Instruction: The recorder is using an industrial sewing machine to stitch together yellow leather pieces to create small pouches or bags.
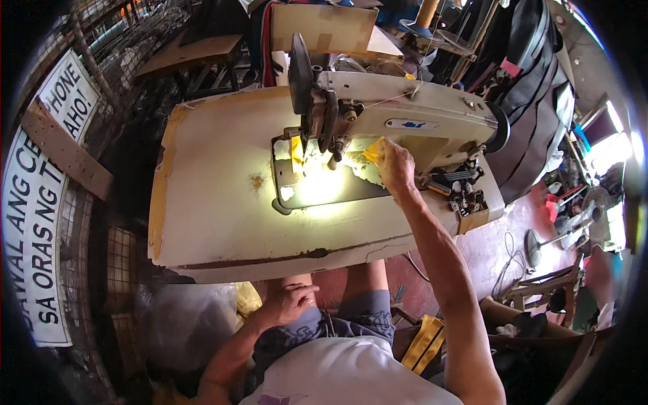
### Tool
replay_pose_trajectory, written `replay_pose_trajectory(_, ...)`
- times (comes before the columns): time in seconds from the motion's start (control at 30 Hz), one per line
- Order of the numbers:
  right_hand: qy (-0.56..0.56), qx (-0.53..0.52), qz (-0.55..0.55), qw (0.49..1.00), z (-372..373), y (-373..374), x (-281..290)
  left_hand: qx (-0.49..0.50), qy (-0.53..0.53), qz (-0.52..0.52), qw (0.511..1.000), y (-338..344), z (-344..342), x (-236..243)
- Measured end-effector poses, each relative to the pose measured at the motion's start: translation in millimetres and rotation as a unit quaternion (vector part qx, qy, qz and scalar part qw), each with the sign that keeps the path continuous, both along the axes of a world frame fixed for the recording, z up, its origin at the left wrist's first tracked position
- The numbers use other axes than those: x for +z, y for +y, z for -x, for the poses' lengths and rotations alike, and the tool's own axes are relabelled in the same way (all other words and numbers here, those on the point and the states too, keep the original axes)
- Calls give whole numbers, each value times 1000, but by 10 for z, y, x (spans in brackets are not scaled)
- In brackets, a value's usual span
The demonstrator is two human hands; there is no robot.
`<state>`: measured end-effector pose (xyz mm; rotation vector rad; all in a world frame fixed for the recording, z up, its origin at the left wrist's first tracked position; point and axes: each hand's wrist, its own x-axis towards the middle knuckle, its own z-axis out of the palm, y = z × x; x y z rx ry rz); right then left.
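Observation:
An industrial sewing machine (425, 115) stands on a worn pale tabletop (209, 202), its lamp lighting the bed around the needle bar (335, 154). Right of the needle, my right hand (395, 162) is closed on a small yellow cloth (373, 150), just over the bed. A narrow yellow strip (296, 154) is at the bed's left part. My left hand (294, 302) rests below the table by my left thigh, index finger extended, the others slightly curled, with nothing visible in it.
Small tools and parts (466, 199) crowd the table's right end. Behind are a cardboard box (324, 27) and dark fabric (526, 135). A wire-mesh partition with white signs (40, 236) borders the left. A standing fan (540, 243) is at right; yellow-black strips (422, 344) lie beside me.

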<state>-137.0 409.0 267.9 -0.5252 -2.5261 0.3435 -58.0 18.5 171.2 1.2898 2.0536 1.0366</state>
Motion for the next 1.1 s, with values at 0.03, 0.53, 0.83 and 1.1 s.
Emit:
replay_pose_trajectory(0.03, 11, 14, -3, 1000, -19, 1, 7, 0, -7, -4, 1000, -51, 24, 21)
replay_pose_trajectory(0.53, 96, 207, -55, 972, -691, -1748, 4, 232, -342, -129, 901, 487, 957, 1172)
replay_pose_trajectory(0.83, 91, 276, 28, 956, -768, -1640, -109, 86, 26, 54, 994, 664, 1618, 1207)
replay_pose_trajectory(1.1, 60, 358, 14, 932, -620, -1348, 21, 84, 241, 39, 966, 666, 1673, 1127)
